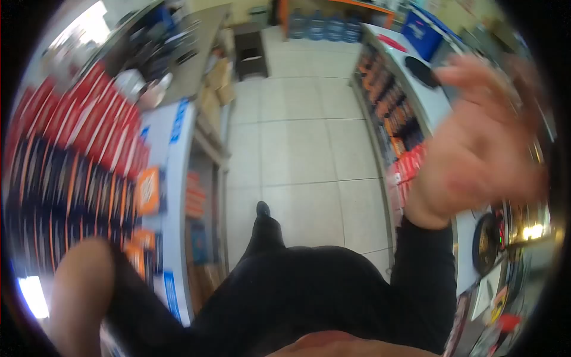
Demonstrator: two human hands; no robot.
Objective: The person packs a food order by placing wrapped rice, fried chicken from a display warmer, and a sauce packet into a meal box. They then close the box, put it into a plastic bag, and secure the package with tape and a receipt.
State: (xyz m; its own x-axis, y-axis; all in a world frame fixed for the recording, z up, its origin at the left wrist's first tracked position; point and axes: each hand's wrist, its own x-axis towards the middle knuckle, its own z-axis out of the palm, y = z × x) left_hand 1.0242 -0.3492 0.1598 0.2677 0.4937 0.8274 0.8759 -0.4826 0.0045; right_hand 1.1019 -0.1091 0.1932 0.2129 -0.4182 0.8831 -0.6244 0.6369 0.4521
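Observation:
My right hand [476, 143] is raised high on the right, smeared by motion, with its fingers apart. I see nothing held in it. It hangs in front of the right-hand counter [410, 77], and I cannot tell whether it touches anything. At the lower left, my left hand [83, 285] is a blurred bent shape past the black sleeve, its fingers hidden. Close by it are stacked dark and orange boxes [71, 184], with red boxes [89, 119] piled above. A single orange box [150, 190] faces out near the edge of the left counter [172, 220].
A tiled floor aisle [297, 149] runs between the two counters. Red packs [407, 163] line the right counter's shelves. At the far end are a dark stool [250, 50], several large water bottles [324, 27] and a blue box [422, 33]. A round black item [421, 72] lies on the right counter.

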